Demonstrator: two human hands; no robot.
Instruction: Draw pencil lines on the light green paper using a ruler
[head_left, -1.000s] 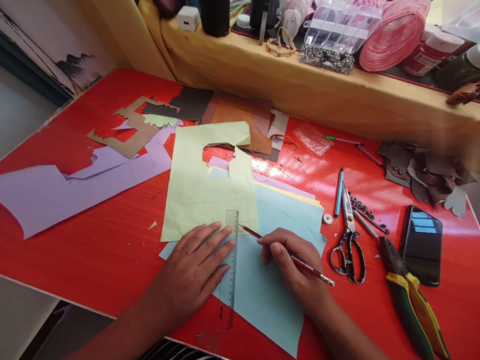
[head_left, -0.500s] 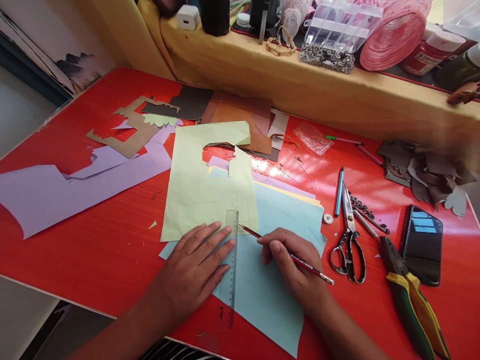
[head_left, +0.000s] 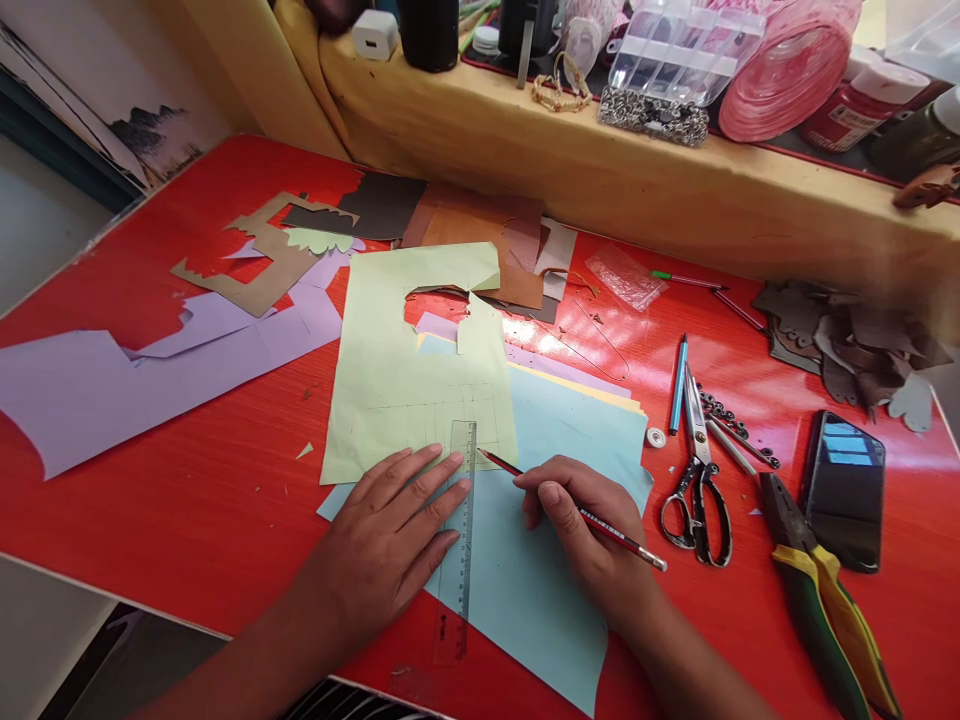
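My left hand [head_left: 401,515] lies flat, fingers stretched out, pressing a clear ruler [head_left: 466,540] over the papers. The ruler stands nearly upright in view, its top end on a pale green sheet [head_left: 390,370] that has a hole cut in it and thin pencil lines. In my right hand [head_left: 585,520] is a red and black pencil [head_left: 619,537], its tip close to the ruler's right edge on the green sheet. Beneath lies a light blue sheet [head_left: 555,580], with yellow and purple edges showing behind it.
Right of the papers lie scissors [head_left: 699,460], a blue pen [head_left: 679,385], pliers [head_left: 821,590] and a phone [head_left: 845,490]. Purple paper [head_left: 187,385] and a brown cutout [head_left: 262,280] spread to the left. Leather scraps [head_left: 480,220] lie behind. A cloth-covered ledge [head_left: 487,140] holds jars and boxes.
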